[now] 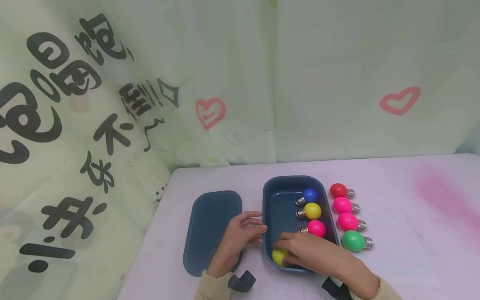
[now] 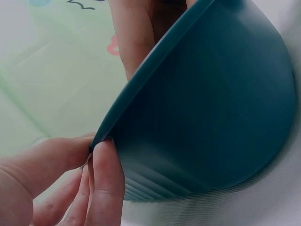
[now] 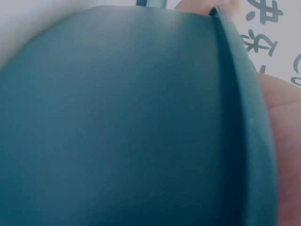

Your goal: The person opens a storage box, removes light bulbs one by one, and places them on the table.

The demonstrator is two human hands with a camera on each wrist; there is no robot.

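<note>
A dark blue box (image 1: 275, 180) stands on the table, with coloured light bulbs inside. My left hand (image 1: 243, 233) is at its left side; in the left wrist view the thumb and a fingertip (image 2: 107, 155) pinch the rim of the box (image 2: 202, 103). My right hand (image 1: 305, 250) reaches over the right wall and grips a yellow bulb (image 1: 279, 257) in the near left corner, partly covering it. Beyond that hand, a pink bulb (image 1: 316, 228), another yellow bulb (image 1: 313, 211) and a blue bulb (image 1: 310, 195) lie in a column. In the right wrist view the box wall (image 3: 117, 117) hides the bulbs.
To the right of the box lie a red bulb (image 1: 338, 190), two pink bulbs (image 1: 342, 205) and a green bulb (image 1: 353, 241). A dark blue lid (image 1: 210, 225) lies flat on the left, partly under the left forearm. A patterned curtain (image 1: 318, 83) hangs behind the table.
</note>
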